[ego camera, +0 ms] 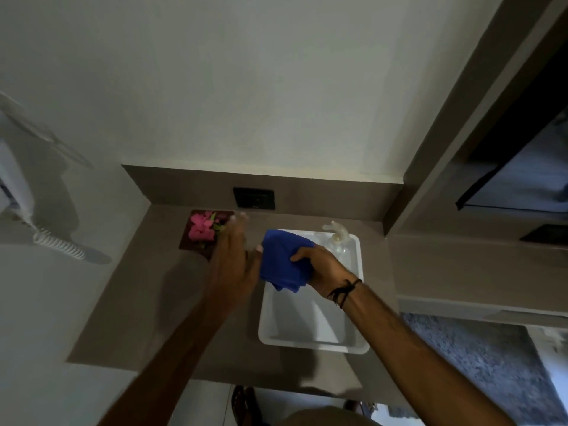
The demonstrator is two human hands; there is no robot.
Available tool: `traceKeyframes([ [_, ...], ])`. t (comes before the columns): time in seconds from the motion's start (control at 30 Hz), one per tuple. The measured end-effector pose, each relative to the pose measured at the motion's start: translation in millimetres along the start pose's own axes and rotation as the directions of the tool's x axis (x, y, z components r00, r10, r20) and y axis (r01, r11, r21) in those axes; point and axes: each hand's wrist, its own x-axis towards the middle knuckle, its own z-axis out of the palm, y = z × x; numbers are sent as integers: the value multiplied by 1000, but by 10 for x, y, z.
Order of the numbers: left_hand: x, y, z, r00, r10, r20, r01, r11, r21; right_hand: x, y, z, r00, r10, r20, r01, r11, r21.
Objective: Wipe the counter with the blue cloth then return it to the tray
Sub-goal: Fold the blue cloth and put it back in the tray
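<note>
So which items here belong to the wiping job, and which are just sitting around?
Job:
blue cloth, bunched in the right hand
white tray
counter
left hand, open beside the cloth

Just there:
pink flowers
clear pump bottle
wall socket
corded phone

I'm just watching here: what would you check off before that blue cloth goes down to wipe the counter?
1. Cloth held: ok. The right hand has a closed grip on the bunched blue cloth.
2. Left hand free: ok, open beside the cloth; whether it touches is unclear.
3. Cloth off the white tray: ok, lifted over its far end.
4. Wiping area on the brown counter: ok, bare at front left.
5. Obstacles: not ok. Pink flowers sit at the back, close to the left hand.
6. Clear bottle in the tray: cannot tell if it is stable.
</note>
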Motion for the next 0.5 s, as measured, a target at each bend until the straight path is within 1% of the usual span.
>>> traceKeyframes([
  [0.03,-32,43,102,998,-10,60,16,994,-107,-52,17,-95,1000,8,23,-8,1000,28],
  [0.07,-36,100,199,986,-74,148,104,973,-206,-82,49,-189,998,15,56,-18,998,59],
  [0.1,-55,117,357,959,-136,250,204,940,-272,-99,93,-274,997,19,74,-25,996,82],
  [0.13,-92,147,492,918,-226,327,327,897,-297,-106,153,-356,997,16,76,-23,995,95],
  [0.17,-131,84,660,877,-301,374,430,840,-332,-102,215,-419,998,11,55,-15,997,73],
  [0.2,-176,24,779,839,-345,422,504,786,-359,-86,292,-491,1000,-4,5,4,1000,15],
  [0.23,-232,-54,897,807,-363,466,554,739,-384,-64,377,-568,997,-33,-75,26,996,-90],
  [0.27,-290,-76,962,788,-369,493,571,736,-362,-45,465,-634,986,-68,-153,35,977,-212],
  [0.3,-343,-108,1060,776,-361,516,567,758,-323,-27,561,-703,971,-93,-220,17,946,-324],
  [0.37,-427,-105,1209,748,-388,539,565,798,-210,-7,731,-796,940,-114,-322,-61,872,-487],
  [0.43,-457,-40,1293,754,-383,534,503,859,-95,-27,817,-806,907,-143,-396,-117,818,-563],
  [0.5,-461,4,1347,763,-356,539,454,889,-56,-24,866,-812,878,-195,-438,-119,796,-593],
])
